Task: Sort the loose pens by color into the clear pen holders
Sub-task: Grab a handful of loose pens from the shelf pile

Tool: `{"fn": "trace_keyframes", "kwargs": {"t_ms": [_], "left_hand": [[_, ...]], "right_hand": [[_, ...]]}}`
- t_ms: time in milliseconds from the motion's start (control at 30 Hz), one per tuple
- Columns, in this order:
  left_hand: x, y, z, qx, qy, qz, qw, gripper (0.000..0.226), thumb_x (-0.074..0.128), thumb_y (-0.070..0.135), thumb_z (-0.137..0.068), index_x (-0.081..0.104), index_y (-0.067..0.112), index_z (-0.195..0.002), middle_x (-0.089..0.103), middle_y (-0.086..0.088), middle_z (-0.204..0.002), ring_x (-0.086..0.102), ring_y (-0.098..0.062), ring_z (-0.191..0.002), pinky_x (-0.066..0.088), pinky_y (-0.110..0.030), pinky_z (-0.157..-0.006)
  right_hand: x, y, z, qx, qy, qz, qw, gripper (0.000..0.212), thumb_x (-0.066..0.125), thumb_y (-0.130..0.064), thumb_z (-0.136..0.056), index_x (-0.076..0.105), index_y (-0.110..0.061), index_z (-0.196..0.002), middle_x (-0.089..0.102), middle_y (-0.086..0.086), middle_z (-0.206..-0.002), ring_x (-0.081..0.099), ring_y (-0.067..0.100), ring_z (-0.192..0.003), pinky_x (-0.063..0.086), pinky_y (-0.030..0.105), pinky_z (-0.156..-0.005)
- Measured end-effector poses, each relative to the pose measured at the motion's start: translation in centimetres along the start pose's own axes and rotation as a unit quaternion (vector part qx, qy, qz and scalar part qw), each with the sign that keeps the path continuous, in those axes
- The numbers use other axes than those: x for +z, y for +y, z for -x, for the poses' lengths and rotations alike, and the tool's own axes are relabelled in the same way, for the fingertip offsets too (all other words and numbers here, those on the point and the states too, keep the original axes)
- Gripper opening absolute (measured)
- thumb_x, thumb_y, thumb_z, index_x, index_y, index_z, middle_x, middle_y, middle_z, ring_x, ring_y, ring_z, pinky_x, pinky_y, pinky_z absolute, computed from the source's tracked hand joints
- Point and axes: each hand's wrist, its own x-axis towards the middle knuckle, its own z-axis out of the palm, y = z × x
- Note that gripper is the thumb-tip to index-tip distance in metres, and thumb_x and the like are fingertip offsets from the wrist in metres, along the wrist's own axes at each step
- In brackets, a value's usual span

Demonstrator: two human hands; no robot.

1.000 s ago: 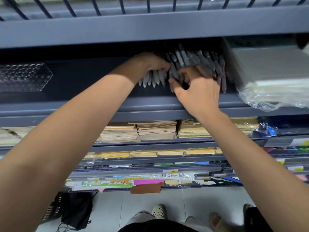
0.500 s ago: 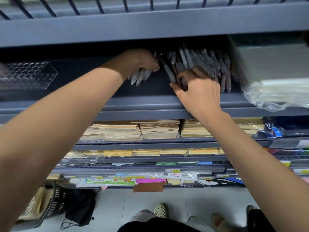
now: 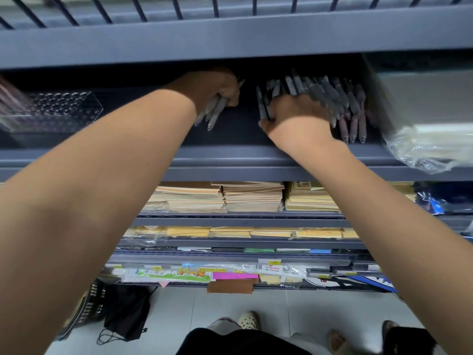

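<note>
You face a dark grey metal shelf in a stationery aisle, with stacks of notebooks on the tier below. Your left hand is curled round a bundle of grey pens, their tips pointing toward you. Your right hand lies on the pile of loose pens, fingers bent round one dark pen at its left edge. The clear pen holder (holes across its top) sits well apart, far left; plastic-wrapped paper lies at the right.
</note>
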Motion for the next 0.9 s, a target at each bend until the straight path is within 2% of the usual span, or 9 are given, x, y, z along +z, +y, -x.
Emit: {"fn": "trace_keyframes", "kwargs": {"t_ms": [133,200,267,333,467,567,633,767,900], "left_hand": [[0.5,-0.1,-0.5,-0.007,-0.013,-0.050,0.999,0.033,0.050,0.010,-0.089,0.058,-0.022,-0.085,0.062,-0.034,-0.059,0.060,-0.034,-0.035,0.049,-0.027,-0.042],[0.9,0.0,-1.1,-0.010,0.016,-0.038,0.999,0.038,0.055,0.007,-0.087,0.054,-0.018,-0.116,0.069,-0.040,-0.090,0.072,-0.040,-0.074,0.055,-0.035,-0.056],[1.2,0.0,-1.5,0.002,0.063,-0.009,0.998,0.067,0.058,0.008,-0.089,0.034,0.002,-0.151,0.051,-0.027,-0.144,0.059,-0.043,-0.118,0.055,-0.043,-0.077],[1.4,-0.1,-1.8,0.014,0.088,-0.008,0.996,0.070,0.054,0.014,-0.095,0.023,0.010,-0.158,0.035,-0.017,-0.159,0.048,-0.043,-0.131,0.049,-0.046,-0.089],[1.1,-0.8,-0.5,0.014,0.093,0.046,0.994,0.065,0.050,0.012,-0.098,0.022,0.012,-0.158,0.044,-0.024,-0.141,0.052,-0.046,-0.117,0.043,-0.041,-0.060],[0.6,-1.8,-0.5,-0.005,0.025,0.070,0.997,0.041,0.043,0.016,-0.101,0.061,-0.015,-0.121,0.060,-0.029,-0.119,0.055,-0.051,-0.101,0.046,-0.051,-0.078],[0.7,-2.0,0.1,-0.050,-0.031,0.078,0.995,0.050,0.037,0.015,-0.101,0.061,-0.029,-0.095,0.066,-0.036,-0.098,0.054,-0.051,-0.088,0.045,-0.055,-0.086],[0.6,-2.2,1.3,-0.018,-0.024,0.215,0.976,0.044,0.041,0.012,-0.100,0.051,-0.011,-0.136,0.050,-0.029,-0.144,0.053,-0.035,-0.124,0.036,-0.046,-0.114],[1.1,-2.9,2.3,-0.030,-0.025,0.240,0.970,0.037,0.039,0.011,-0.099,0.057,-0.012,-0.122,0.058,-0.024,-0.118,0.056,-0.031,-0.102,0.044,-0.039,-0.107]], "right_hand": [[0.1,-1.0,-1.4,-0.013,-0.044,0.003,0.999,0.029,0.066,-0.031,-0.088,0.065,-0.016,-0.113,0.062,0.016,-0.119,0.060,0.040,-0.111,0.044,0.037,-0.080],[0.1,-1.3,-1.8,0.004,-0.041,-0.016,0.999,0.032,0.068,-0.030,-0.086,0.064,-0.015,-0.114,0.062,0.015,-0.122,0.059,0.038,-0.113,0.040,0.034,-0.077],[0.1,-1.5,-2.0,0.023,-0.020,-0.028,0.999,0.043,0.071,-0.035,-0.084,0.061,-0.013,-0.120,0.059,0.014,-0.128,0.057,0.038,-0.117,0.039,0.034,-0.077],[0.3,-1.8,-2.1,0.019,-0.004,-0.021,1.000,0.050,0.071,-0.037,-0.085,0.057,-0.012,-0.125,0.056,0.015,-0.131,0.055,0.039,-0.120,0.041,0.036,-0.079],[0.6,-2.3,-2.4,0.003,0.008,-0.005,1.000,0.042,0.069,-0.030,-0.088,0.059,-0.009,-0.123,0.056,0.019,-0.131,0.052,0.039,-0.123,0.046,0.040,-0.093],[0.4,-2.3,-2.5,-0.006,0.010,-0.001,1.000,0.036,0.067,-0.026,-0.089,0.061,-0.009,-0.121,0.057,0.019,-0.130,0.053,0.039,-0.122,0.046,0.039,-0.092],[0.2,-2.3,-2.6,-0.026,0.010,0.006,1.000,0.033,0.067,-0.018,-0.088,0.062,-0.008,-0.119,0.059,0.020,-0.127,0.056,0.039,-0.118,0.045,0.036,-0.082],[-0.5,-2.5,-2.7,-0.062,-0.009,0.006,0.998,0.027,0.065,-0.014,-0.086,0.064,-0.008,-0.113,0.061,0.020,-0.122,0.059,0.040,-0.112,0.038,0.034,-0.072],[-0.5,-2.5,-2.8,-0.073,-0.019,-0.019,0.997,0.029,0.068,-0.023,-0.085,0.065,-0.008,-0.110,0.062,0.020,-0.121,0.060,0.039,-0.111,0.039,0.032,-0.073]]}}
